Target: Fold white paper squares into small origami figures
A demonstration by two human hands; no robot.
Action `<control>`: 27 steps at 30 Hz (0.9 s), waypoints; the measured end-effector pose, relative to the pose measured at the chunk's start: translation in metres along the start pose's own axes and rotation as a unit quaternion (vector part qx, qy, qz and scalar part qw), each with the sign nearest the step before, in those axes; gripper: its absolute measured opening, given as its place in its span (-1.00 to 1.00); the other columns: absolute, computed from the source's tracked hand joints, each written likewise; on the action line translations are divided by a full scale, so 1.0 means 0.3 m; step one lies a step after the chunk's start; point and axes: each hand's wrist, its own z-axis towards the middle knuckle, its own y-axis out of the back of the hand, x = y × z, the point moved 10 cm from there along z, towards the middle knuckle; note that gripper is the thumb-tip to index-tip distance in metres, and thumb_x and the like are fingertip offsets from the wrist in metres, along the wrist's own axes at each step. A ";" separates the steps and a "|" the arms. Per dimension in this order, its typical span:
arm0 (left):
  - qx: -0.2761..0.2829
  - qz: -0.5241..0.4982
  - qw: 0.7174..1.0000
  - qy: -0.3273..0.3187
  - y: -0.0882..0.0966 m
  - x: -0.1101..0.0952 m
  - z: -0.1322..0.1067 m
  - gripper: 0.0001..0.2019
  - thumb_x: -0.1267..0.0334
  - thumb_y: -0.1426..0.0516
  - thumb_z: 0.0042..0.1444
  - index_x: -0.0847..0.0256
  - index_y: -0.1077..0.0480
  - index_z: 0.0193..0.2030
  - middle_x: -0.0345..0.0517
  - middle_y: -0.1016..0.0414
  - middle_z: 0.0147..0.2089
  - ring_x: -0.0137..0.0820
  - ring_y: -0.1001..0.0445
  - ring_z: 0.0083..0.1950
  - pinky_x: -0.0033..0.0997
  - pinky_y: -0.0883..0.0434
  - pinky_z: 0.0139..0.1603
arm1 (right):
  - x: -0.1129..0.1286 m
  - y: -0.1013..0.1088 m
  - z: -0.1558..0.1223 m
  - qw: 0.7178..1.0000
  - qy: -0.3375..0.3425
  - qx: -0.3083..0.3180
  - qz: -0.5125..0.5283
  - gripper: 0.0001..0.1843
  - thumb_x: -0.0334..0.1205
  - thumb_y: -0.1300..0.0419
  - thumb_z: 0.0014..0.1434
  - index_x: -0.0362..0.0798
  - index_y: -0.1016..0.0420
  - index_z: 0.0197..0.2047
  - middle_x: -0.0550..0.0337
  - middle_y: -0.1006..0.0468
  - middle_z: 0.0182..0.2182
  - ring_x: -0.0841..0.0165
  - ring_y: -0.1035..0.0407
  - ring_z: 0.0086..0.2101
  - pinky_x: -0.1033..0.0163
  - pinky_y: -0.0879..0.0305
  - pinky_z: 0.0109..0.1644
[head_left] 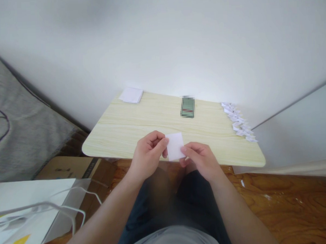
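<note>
Both my hands hold one small white square of paper point(175, 145) just above the near edge of a pale wooden table point(141, 123). My left hand point(148, 152) pinches its left edge with curled fingers. My right hand point(200, 158) pinches its lower right corner. The sheet looks flat and tilts slightly toward me.
A stack of white paper squares point(131, 95) lies at the table's far left corner. A blurred green object point(187, 107) sits at the far middle. Several folded white paper pieces point(238, 122) line the right edge. A white paper bag point(25, 213) and a cardboard box point(69, 167) stand on the floor at left.
</note>
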 end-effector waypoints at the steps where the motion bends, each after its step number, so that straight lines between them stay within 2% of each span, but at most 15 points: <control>1: 0.011 -0.005 1.000 0.009 -0.009 0.003 -0.001 -0.80 0.14 -0.23 0.24 0.22 -0.41 -0.30 -0.23 -0.43 -0.54 -0.46 -0.40 -0.48 -0.48 -0.33 -0.40 | 0.001 0.004 0.004 1.000 0.003 -0.006 0.001 -0.66 0.08 -0.39 0.17 -0.06 -0.66 -0.28 0.19 -0.63 -0.45 0.39 -0.49 -0.46 0.29 -0.50 -0.35; 3: 0.032 -0.015 0.999 0.028 -0.029 0.013 -0.005 -0.79 0.15 -0.24 0.21 0.22 -0.39 -0.32 -0.24 -0.42 -0.53 -0.47 -0.38 -0.50 -0.50 -0.32 -0.44 | 0.006 0.021 0.012 0.999 0.016 -0.029 0.004 -0.67 0.07 -0.39 0.16 -0.05 -0.67 -0.26 0.20 -0.63 -0.44 0.38 -0.48 -0.44 0.28 -0.50 -0.35; 6: 0.057 -0.024 0.997 0.045 -0.053 0.025 -0.010 -0.78 0.15 -0.24 0.21 0.22 -0.38 -0.34 -0.26 -0.40 -0.54 -0.49 -0.36 -0.52 -0.52 -0.30 -0.47 | 0.014 0.048 0.019 0.997 0.039 -0.063 0.006 -0.69 0.04 -0.40 0.15 -0.06 -0.65 -0.36 0.23 -0.58 -0.50 0.39 -0.44 -0.47 0.28 -0.47 -0.35; 11: 0.060 -0.040 0.997 0.039 -0.065 0.029 -0.011 -0.79 0.16 -0.25 0.22 0.23 -0.41 -0.32 -0.24 -0.42 -0.51 -0.49 -0.38 -0.46 -0.51 -0.32 -0.39 | 0.039 0.062 0.014 0.994 0.068 -0.080 -0.018 -0.70 0.00 -0.38 0.19 -0.06 -0.61 -0.42 0.26 -0.54 -0.55 0.40 -0.39 -0.48 0.28 -0.40 -0.35; 14: 0.076 -0.056 0.994 0.062 -0.086 0.040 -0.021 -0.78 0.13 -0.28 0.19 0.24 -0.43 -0.29 -0.23 -0.44 -0.47 -0.49 -0.37 -0.44 -0.51 -0.30 -0.40 | 0.056 0.072 0.010 0.992 0.081 -0.096 -0.031 -0.68 0.00 -0.36 0.21 -0.06 -0.59 -0.43 0.27 -0.51 -0.56 0.41 -0.35 -0.49 0.31 -0.34 -0.38; 21: 0.058 -0.054 0.993 0.083 -0.081 0.041 -0.025 -0.75 0.13 -0.28 0.19 0.22 -0.36 -0.34 -0.25 -0.42 -0.52 -0.50 -0.34 -0.50 -0.52 -0.21 -0.47 | 0.051 0.055 0.012 0.995 0.064 -0.061 -0.055 -0.67 0.04 -0.33 0.25 -0.07 -0.62 -0.36 0.21 -0.57 -0.49 0.36 -0.41 -0.43 0.27 -0.37 -0.29; 27: 0.041 -0.051 0.996 0.067 -0.071 0.046 -0.018 -0.76 0.10 -0.27 0.20 0.23 -0.40 -0.26 -0.28 -0.40 -0.54 -0.47 -0.38 -0.49 -0.51 -0.31 -0.45 | 0.088 0.052 0.003 0.987 0.102 -0.060 -0.109 -0.65 -0.02 -0.29 0.29 -0.05 -0.52 -0.44 0.23 -0.55 -0.52 0.40 -0.38 -0.45 0.32 -0.30 -0.34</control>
